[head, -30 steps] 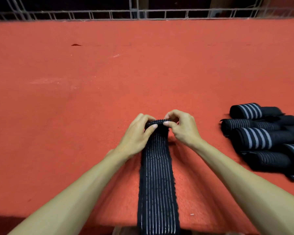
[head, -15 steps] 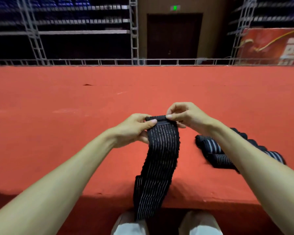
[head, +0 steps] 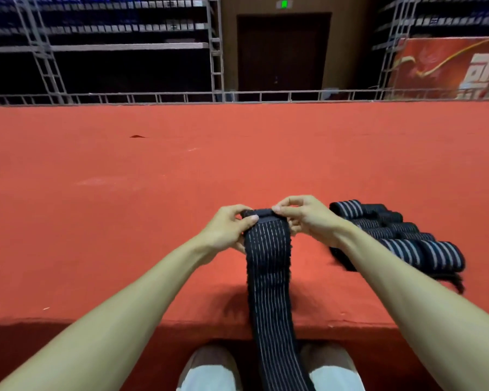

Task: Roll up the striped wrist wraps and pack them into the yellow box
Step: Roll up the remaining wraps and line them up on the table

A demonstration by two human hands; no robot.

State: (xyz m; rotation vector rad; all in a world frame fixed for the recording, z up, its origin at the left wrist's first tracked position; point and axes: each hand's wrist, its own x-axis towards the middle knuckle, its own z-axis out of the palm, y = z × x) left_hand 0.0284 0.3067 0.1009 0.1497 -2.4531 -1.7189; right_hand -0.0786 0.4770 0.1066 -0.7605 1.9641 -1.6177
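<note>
1. Between both wrists, left hand (head: 226, 231) and right hand (head: 307, 218) pinch, fingers curled, the rolled top end of the striped wrist wrap (head: 268, 277).
2. Its long axis runs 12 to 6 o'clock, tail hanging toward 6.

- Red stage surface (head: 96, 221) bright and evenly lit; stands (head: 96, 38) behind it dim, nearly black.
- Soft shadow beside the hanging wrap (head: 268, 277) at the stage's near edge.
- Slight overall softness; rail (head: 153, 95) bows toward the frame edges.
- Green sign (head: 284, 4) glows, unsharp.
</note>
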